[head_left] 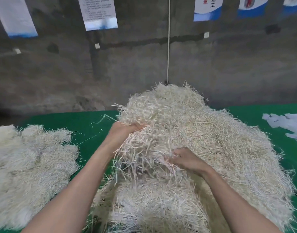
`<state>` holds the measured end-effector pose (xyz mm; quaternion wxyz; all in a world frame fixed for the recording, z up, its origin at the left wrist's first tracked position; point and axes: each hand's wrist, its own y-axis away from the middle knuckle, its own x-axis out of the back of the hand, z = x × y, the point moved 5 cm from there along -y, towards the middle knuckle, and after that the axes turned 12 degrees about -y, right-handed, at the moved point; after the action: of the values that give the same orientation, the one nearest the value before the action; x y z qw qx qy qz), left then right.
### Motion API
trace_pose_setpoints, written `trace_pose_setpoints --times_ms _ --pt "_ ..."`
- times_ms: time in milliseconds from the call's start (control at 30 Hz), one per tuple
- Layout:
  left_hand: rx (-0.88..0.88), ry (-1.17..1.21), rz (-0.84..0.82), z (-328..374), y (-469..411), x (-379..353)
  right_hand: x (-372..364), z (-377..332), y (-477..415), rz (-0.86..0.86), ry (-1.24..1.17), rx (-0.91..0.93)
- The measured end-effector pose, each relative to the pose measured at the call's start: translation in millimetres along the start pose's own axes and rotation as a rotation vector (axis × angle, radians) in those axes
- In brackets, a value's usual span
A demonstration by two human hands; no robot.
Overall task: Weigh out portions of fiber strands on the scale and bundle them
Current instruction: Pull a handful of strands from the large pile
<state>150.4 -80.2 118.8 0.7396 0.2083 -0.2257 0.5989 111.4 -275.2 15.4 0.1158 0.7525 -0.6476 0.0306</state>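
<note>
A big heap of pale fiber strands (pixel 211 140) covers the middle and right of the green table (pixel 87 125). My left hand (pixel 122 130) grips a raised clump of strands (pixel 144 111) at the heap's left side. Lower down, my right hand (pixel 186 158) pinches strands pulled from the same clump, with loose ends hanging between both hands. A second, flatter mass of whitish strands (pixel 30 165) lies at the left. No scale shows in this view.
Small white paper slips (pixel 285 123) lie on the table at the far right. A grey concrete wall with hanging posters (pixel 97 12) stands behind the table. A thin white cord (pixel 168 39) hangs down to the heap's top.
</note>
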Motion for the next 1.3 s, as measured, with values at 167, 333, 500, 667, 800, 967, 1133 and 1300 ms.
trace_pose_setpoints --times_ms 167,333,500,667,800,967,1133,1300 --pt "-0.064 -0.168 -0.298 -25 -3 -23 36 5 3 0.175 -0.119 0.023" --pt "-0.152 -0.682 -0.599 -37 -2 -77 39 -22 1 0.333 -0.246 0.181" --pt "-0.357 -0.956 0.334 -14 -25 -40 47 -19 12 0.244 0.037 0.208" --pt "-0.284 -0.825 0.517 -24 -30 -19 48 11 11 0.249 0.502 0.211" --pt "-0.236 -0.594 0.525 -41 -27 -23 52 26 11 0.187 0.491 0.02" --pt "-0.32 -0.536 0.46 -26 -28 -33 44 -40 17 0.389 0.575 0.333" --pt "-0.486 -0.253 0.491 6 -15 -16 0 -45 7 0.262 0.255 0.351" --pt "-0.226 -0.226 0.572 -23 -18 4 -2 47 5 0.131 0.678 0.116"
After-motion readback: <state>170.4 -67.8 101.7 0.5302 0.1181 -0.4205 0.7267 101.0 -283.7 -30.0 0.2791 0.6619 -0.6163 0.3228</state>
